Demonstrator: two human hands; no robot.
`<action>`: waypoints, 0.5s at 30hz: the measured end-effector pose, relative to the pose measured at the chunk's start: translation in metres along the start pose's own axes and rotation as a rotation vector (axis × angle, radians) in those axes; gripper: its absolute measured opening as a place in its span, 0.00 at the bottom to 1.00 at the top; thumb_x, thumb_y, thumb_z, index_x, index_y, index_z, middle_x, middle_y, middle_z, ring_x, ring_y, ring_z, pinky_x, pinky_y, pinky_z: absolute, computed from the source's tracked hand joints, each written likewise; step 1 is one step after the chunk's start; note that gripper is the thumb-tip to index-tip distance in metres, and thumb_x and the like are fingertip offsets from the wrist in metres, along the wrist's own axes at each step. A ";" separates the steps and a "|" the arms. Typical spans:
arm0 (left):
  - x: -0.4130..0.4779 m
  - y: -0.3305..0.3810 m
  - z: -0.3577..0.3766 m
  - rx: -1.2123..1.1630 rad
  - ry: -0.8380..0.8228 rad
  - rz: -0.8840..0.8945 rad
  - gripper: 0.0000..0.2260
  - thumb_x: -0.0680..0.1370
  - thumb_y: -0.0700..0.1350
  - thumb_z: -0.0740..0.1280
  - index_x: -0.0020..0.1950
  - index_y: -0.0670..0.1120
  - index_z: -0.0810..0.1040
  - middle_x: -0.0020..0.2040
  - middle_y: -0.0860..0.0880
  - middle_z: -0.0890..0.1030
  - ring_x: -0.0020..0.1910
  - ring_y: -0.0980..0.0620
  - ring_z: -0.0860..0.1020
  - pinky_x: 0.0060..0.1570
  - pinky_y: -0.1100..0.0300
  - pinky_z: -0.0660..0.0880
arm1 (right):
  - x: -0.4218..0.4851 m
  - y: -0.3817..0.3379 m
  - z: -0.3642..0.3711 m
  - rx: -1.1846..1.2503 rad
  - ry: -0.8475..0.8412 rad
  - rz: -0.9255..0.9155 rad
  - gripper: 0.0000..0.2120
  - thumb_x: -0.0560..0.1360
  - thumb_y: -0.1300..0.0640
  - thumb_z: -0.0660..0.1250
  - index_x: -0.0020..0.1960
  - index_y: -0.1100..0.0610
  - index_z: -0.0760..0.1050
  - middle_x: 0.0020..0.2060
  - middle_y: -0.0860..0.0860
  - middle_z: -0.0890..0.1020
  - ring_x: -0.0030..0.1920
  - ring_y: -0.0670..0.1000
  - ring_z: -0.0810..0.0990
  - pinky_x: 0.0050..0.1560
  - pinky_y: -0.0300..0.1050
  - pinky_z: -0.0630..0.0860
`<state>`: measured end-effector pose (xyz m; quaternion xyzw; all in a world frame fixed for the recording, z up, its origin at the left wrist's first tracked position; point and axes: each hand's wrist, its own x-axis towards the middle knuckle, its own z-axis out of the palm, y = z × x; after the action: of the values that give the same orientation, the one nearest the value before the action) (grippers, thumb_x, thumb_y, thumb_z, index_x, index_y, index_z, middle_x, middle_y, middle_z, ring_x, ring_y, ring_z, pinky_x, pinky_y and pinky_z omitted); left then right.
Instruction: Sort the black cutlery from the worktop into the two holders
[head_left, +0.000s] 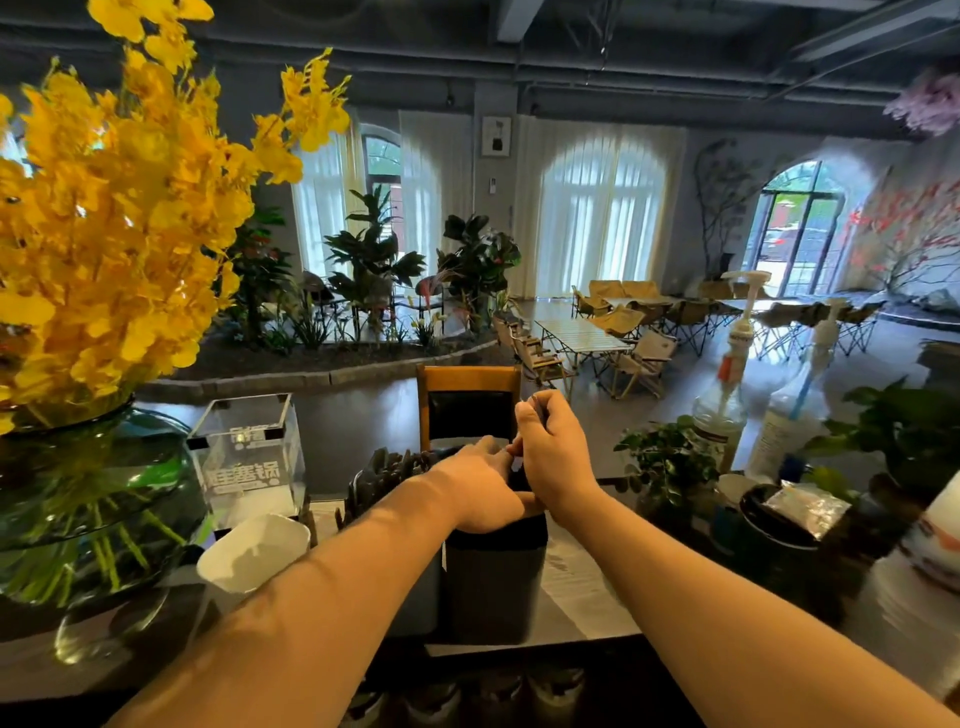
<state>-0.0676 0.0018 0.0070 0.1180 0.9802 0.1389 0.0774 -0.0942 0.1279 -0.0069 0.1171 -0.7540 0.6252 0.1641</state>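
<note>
both forearms reach in to the middle; left hand lies over the mouth of the dark holder, fingertips meeting the right hand, whether pinching i cannot tell; right hand sits just above, fingers curled tight, what they pinch hidden; black cutlery stands bunched just left of the grip; white cup further left

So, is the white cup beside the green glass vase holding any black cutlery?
No, the white cup shows only a bare white inside; the black cutlery stands bunched further back, by the left hand.
</note>
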 end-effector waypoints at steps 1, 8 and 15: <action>-0.002 0.001 0.001 0.013 0.016 0.004 0.42 0.76 0.70 0.64 0.84 0.55 0.53 0.76 0.50 0.63 0.76 0.42 0.64 0.75 0.42 0.66 | -0.003 0.002 0.000 0.017 -0.010 0.008 0.10 0.85 0.53 0.62 0.45 0.51 0.70 0.36 0.51 0.75 0.37 0.51 0.75 0.44 0.60 0.78; 0.006 -0.003 0.008 0.091 0.080 0.018 0.43 0.73 0.74 0.59 0.83 0.54 0.59 0.75 0.48 0.66 0.74 0.43 0.67 0.71 0.43 0.70 | -0.021 -0.003 -0.009 0.097 -0.165 0.059 0.18 0.79 0.37 0.70 0.56 0.50 0.74 0.45 0.46 0.79 0.42 0.39 0.78 0.48 0.41 0.73; 0.005 0.000 0.009 0.064 0.111 0.025 0.48 0.65 0.80 0.52 0.78 0.55 0.68 0.72 0.49 0.70 0.72 0.46 0.70 0.67 0.44 0.73 | -0.002 -0.047 -0.011 -0.157 -0.165 -0.222 0.13 0.86 0.44 0.61 0.55 0.50 0.79 0.34 0.38 0.79 0.36 0.39 0.76 0.37 0.34 0.69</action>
<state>-0.0708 0.0055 -0.0020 0.1250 0.9854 0.1146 0.0174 -0.0730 0.1298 0.0370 0.2373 -0.7938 0.5309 0.1784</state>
